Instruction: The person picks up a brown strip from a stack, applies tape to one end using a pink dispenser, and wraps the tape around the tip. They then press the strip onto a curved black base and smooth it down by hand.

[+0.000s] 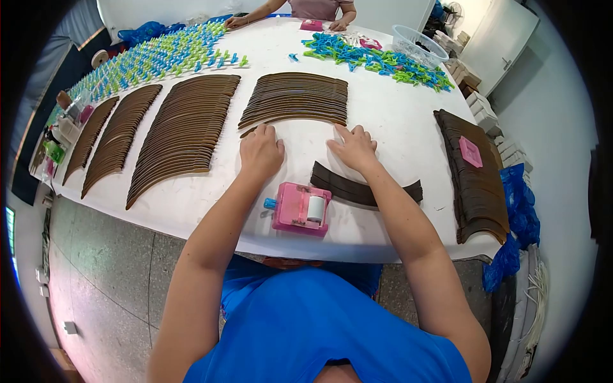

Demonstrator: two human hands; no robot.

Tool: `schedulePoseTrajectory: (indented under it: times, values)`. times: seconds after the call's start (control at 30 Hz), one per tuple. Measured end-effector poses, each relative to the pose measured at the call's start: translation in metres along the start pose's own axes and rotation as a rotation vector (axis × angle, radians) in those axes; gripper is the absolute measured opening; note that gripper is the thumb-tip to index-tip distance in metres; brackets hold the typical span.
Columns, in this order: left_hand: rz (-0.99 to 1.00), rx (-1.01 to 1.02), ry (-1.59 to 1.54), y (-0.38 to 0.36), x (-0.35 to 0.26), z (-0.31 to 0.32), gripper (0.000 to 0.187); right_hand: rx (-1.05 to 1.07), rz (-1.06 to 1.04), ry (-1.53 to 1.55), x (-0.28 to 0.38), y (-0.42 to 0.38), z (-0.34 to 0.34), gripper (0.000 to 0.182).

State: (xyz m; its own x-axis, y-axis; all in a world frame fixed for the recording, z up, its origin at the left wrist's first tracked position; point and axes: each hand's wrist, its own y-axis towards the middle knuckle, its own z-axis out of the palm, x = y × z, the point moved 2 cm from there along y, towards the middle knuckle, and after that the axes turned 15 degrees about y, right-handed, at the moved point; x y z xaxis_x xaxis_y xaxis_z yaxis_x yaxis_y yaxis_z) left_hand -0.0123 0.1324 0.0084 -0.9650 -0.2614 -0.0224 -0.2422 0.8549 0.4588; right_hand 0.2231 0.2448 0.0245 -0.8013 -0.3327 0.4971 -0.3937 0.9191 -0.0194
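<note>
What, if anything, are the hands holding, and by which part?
Cannot tell if anything is gripped: left hand and right hand are at opposite ends of the nearest strip in the stack straight ahead.

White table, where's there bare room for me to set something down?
A broad bare patch of the white table lies between the right hand and the dark stack, nearer than the blue-and-green pile. Another lies left of the pink dispenser. The left side is crowded with brown strip rows and blue-and-green clips.

Arms (214, 233) outstretched; left hand (260, 153) palm down, seemingly curled; right hand (354, 148) loosely spread.
</note>
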Motion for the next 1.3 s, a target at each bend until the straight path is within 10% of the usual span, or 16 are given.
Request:
schedulePoseTrajectory:
  times: [0.93,1.3]
  values:
    - [-0.167,-0.011,0.093,-0.006,-0.001,-0.003,0.032,-0.016,-0.012,0.016,-0.006,0.001,0.003,0.069]
    - [-0.138,-0.084,0.025,-0.006,0.001,-0.006,0.024,-0.148,-0.208,0.367,-0.091,-0.016,-0.038,0.023]
